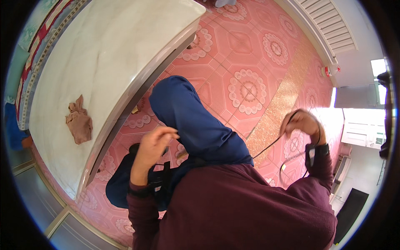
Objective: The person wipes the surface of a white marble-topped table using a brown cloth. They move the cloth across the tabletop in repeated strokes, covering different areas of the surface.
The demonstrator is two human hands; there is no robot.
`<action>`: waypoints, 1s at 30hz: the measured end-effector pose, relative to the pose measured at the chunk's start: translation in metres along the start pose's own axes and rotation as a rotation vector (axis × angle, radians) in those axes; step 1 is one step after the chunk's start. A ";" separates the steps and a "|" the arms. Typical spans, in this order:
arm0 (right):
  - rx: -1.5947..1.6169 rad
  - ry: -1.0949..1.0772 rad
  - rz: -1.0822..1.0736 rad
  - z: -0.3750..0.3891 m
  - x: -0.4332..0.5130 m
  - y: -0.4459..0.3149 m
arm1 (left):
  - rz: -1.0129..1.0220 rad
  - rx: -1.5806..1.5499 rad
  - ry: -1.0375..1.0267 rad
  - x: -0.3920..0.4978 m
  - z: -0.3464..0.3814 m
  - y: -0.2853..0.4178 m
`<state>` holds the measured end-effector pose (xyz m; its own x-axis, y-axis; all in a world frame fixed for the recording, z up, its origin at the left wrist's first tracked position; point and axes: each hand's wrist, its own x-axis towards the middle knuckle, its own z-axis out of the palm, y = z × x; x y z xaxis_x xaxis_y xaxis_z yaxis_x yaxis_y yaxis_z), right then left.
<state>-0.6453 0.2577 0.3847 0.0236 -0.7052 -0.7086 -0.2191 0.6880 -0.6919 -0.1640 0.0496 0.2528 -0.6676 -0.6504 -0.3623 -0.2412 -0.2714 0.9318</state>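
My right hand [301,123], raised at the right and slightly blurred, has its fingers closed around a thin black cord [267,149]. The cord loops about the hand, hangs below it near the wrist, and also runs down toward my waist. On the left, my left hand [154,145] hovers beside the blue trouser leg [187,115] with loosely bent fingers; nothing shows in it. Dark bands circle both wrists over maroon sleeves. A crumpled brown cloth [79,125] lies on the pale marble-look tabletop [103,68], left of my left hand and apart from it.
Pink patterned floor tiles [247,90] spread ahead, crossed by a gold speckled strip [278,100]. A plastic bottle [330,70] with a red label is by the wall below a white radiator [328,25]. Glass-panelled framing [59,215] fills the lower left.
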 end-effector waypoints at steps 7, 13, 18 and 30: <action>-0.083 -0.266 -0.177 0.088 0.048 -0.056 | 0.430 0.348 -0.890 0.059 0.157 0.041; 0.218 -0.038 -0.042 0.096 0.074 -0.013 | -0.012 0.045 -1.023 0.084 0.179 0.018; 0.136 -0.044 -0.016 0.029 0.076 0.013 | -0.283 -0.293 -0.788 0.081 0.179 0.012; -0.359 -0.442 0.107 -0.027 0.061 -0.042 | -0.342 -0.524 -0.387 0.089 0.177 0.003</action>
<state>-0.6614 0.1810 0.3744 0.3715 -0.4429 -0.8160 -0.5581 0.5958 -0.5775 -0.3487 0.1163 0.2278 -0.8397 -0.1979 -0.5057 -0.1768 -0.7809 0.5992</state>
